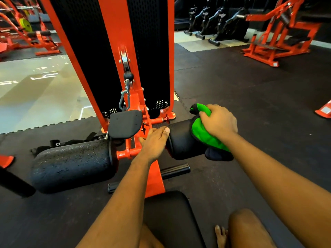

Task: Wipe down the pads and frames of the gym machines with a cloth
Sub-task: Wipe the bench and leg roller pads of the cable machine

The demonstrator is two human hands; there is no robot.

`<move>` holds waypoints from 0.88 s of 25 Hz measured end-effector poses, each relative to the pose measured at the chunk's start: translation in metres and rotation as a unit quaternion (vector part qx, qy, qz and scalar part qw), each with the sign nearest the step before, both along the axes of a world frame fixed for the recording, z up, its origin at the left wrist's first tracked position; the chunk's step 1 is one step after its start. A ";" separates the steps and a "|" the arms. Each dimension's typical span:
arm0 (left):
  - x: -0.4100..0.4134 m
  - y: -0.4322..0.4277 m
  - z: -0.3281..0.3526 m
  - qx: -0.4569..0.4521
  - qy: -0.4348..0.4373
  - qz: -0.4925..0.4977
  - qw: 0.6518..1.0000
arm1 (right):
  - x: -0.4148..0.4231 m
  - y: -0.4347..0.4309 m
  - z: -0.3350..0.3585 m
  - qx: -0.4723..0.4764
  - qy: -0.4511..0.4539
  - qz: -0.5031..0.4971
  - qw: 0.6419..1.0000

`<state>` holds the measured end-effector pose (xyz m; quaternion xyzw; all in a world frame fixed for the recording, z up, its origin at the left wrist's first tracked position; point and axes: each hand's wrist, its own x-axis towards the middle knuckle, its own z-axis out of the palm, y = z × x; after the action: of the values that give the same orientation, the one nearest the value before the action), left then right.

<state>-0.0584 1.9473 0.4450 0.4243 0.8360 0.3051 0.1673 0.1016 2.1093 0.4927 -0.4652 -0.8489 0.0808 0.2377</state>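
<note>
Fingers [157,133] of left hand [154,143]: straight, close together, resting against inner end of right roller pad [180,140]. Right hand [219,122]: fingers curled, gripping green cloth [202,135] pressed on top of that pad. Room, left to right: pale glossy floor [35,86]; left roller pad [71,165], worn and speckled; orange frame [154,178] at centre; black rubber mat [250,95], puzzle-edged; black bikes [215,24] along far wall; orange machine [277,33] at far right, its sticker [275,64] too small to read.

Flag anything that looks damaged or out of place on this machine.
The black cylindrical foam roller pad on the left looks worn: its surface is pitted and speckled pale, unlike the smooth black roller pad under the green cloth.
</note>
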 end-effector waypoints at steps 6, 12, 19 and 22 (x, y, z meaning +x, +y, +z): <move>0.002 0.000 0.002 0.000 0.004 0.003 1.000 | -0.026 0.000 0.014 -0.016 -0.107 -0.028 0.994; 0.004 -0.001 0.005 -0.009 -0.009 0.010 1.000 | 0.028 -0.034 -0.045 0.156 0.051 0.119 0.979; -0.010 -0.008 -0.010 0.041 -0.051 -0.030 0.997 | 0.007 0.011 -0.002 -0.028 0.026 0.002 0.999; -0.011 -0.006 -0.012 0.052 -0.071 -0.036 0.995 | -0.014 -0.012 0.000 0.075 -0.082 -0.005 0.994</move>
<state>-0.0698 1.9412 0.4328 0.4393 0.7894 0.3711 0.2150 0.0876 2.0978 0.4926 -0.4551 -0.8670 -0.0224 0.2018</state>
